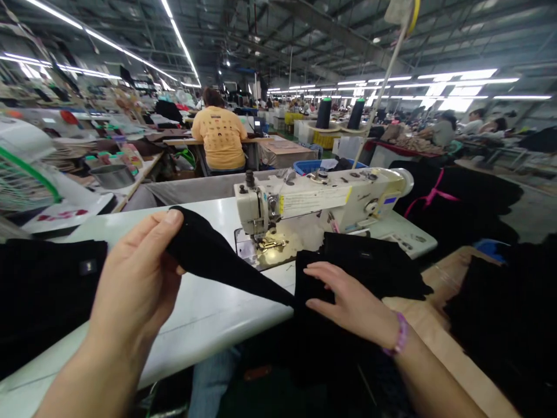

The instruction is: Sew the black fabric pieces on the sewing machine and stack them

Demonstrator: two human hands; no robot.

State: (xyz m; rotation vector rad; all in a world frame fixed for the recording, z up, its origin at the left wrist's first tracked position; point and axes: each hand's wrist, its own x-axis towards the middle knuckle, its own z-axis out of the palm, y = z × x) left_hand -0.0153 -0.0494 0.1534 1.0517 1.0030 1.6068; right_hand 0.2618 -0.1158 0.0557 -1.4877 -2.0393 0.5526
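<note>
My left hand (141, 267) pinches the upper end of a black cloth (221, 258), raised over the white sewing table (204, 325). The cloth stretches down to the right, toward my right hand (343, 299). That hand has its fingers apart over black fabric near the table's front edge and wears a purple bracelet. Behind both hands stands a cream sewing machine (304, 200), its needle area above a shiny metal plate (272, 249). A folded black piece with a small label (369, 261) lies right of the needle area.
More labelled black fabric (47, 290) lies at the left. A white fan (26, 168) stands beyond it. Black bundles with a pink tie (430, 194) are at the right. A person in a yellow shirt (220, 136) sits ahead.
</note>
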